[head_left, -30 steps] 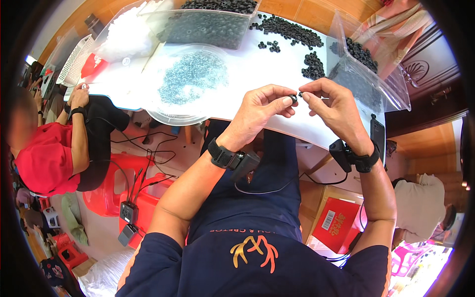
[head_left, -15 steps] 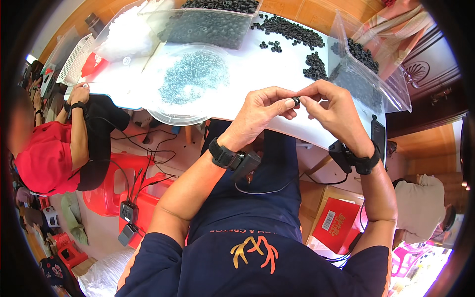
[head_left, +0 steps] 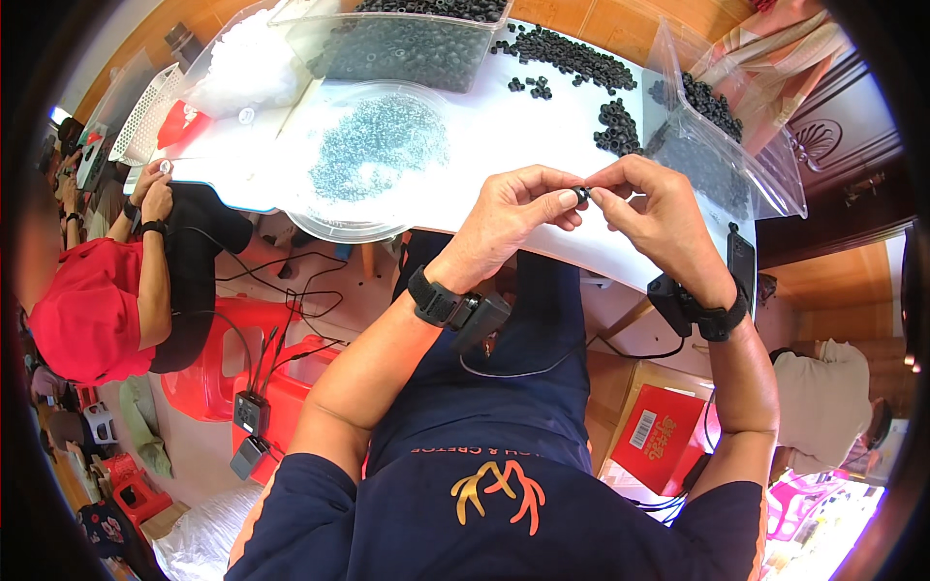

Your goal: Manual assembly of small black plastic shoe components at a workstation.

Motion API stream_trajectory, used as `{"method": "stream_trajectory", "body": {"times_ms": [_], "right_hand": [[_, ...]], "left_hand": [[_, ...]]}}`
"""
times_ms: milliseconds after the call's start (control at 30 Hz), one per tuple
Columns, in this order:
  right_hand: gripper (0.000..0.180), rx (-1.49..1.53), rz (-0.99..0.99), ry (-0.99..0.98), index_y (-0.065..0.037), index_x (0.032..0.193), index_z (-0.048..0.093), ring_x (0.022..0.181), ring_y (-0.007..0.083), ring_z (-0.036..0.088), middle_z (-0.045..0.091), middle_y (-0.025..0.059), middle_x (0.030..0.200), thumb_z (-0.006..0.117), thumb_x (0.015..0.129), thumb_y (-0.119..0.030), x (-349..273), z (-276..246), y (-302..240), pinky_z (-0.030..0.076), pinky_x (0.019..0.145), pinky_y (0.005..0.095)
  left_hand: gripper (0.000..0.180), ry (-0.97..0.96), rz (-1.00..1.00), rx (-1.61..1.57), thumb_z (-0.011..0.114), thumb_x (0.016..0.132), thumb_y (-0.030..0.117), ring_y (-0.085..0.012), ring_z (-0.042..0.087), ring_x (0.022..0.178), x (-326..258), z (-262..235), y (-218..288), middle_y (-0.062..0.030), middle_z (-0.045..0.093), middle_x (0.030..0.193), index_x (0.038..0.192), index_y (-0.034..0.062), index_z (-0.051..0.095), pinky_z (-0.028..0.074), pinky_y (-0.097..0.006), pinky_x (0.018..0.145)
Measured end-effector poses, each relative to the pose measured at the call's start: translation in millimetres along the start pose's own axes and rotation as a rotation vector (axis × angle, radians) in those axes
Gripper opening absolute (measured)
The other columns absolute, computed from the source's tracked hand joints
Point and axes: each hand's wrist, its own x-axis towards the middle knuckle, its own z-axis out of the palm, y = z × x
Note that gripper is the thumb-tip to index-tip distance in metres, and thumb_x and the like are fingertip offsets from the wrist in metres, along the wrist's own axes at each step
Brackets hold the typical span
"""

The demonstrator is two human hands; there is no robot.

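Above the table's near edge, my left hand (head_left: 513,213) pinches a small black ring-shaped part (head_left: 581,195) between thumb and index finger. Thumb and index finger of my right hand (head_left: 664,208) close together at the right side of that part. Whatever lies between the right fingertips is too small to make out. Left of my hands, a round clear tray (head_left: 334,230) holds many tiny clear pieces (head_left: 378,145). Beyond the hands, a small group of black ring parts (head_left: 617,128) lies on the white table (head_left: 484,145), with a larger spread (head_left: 572,58) farther back.
A clear bin (head_left: 407,58) of black parts stands at the back; another clear bin (head_left: 775,179) leans at the right, also with black parts. At left, a person in red (head_left: 97,310) works beside a red stool (head_left: 208,373). A red box (head_left: 662,441) sits below right.
My hands stay nearly in place, with the black part turned slightly between the fingertips. The person at left has brought both hands together around a small pale piece.
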Motion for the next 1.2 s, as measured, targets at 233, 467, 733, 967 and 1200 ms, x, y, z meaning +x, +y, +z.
{"method": "stream_trajectory", "body": {"times_ms": [233,467,733,967,1200], "right_hand": [[0.013,-0.155,-0.112,0.002,0.002,0.092,0.067,0.072,0.0198,0.065,0.067,0.0116,0.083,0.064,0.085,-0.008,0,1,-6,0.052,0.062,0.0303],[0.012,-0.087,-0.05,0.032,0.002,0.093,0.067,0.072,0.0205,0.066,0.067,0.012,0.083,0.064,0.086,-0.008,2,-2,-3,0.052,0.063,0.0304],[0.012,-0.202,-0.162,0.022,0.002,0.092,0.067,0.067,0.0231,0.062,0.065,0.0136,0.08,0.066,0.084,-0.006,2,3,-1,0.051,0.062,0.0315],[0.012,-0.144,-0.146,-0.007,0.003,0.092,0.067,0.068,0.0224,0.063,0.065,0.0142,0.08,0.066,0.083,-0.005,4,5,1,0.051,0.062,0.0315],[0.018,0.163,0.167,-0.153,0.005,0.096,0.067,0.069,0.0127,0.064,0.068,0.0087,0.084,0.065,0.089,-0.011,4,-1,4,0.052,0.063,0.0264]], "left_hand": [[0.024,-0.005,0.003,0.012,0.064,0.095,0.011,-0.0141,0.065,0.086,0,-1,-1,-0.0101,0.07,0.101,0.115,-0.0006,0.065,0.055,-0.029,0.082],[0.023,0.014,-0.006,-0.003,0.064,0.095,0.011,-0.0148,0.066,0.087,-1,-2,-3,-0.0107,0.07,0.1,0.115,-0.0009,0.065,0.055,-0.03,0.083],[0.025,0.014,-0.004,-0.006,0.065,0.094,0.012,-0.0137,0.065,0.086,1,-2,-3,-0.0088,0.07,0.099,0.116,-0.0003,0.065,0.054,-0.029,0.082],[0.026,0.0,-0.011,0.008,0.065,0.094,0.013,-0.0131,0.065,0.086,0,-4,-4,-0.0075,0.07,0.097,0.116,-0.0003,0.066,0.054,-0.029,0.082],[0.028,-0.005,-0.067,0.086,0.068,0.092,0.012,-0.012,0.065,0.088,-5,-1,6,-0.0066,0.07,0.098,0.116,-0.001,0.065,0.053,-0.028,0.084]]}}
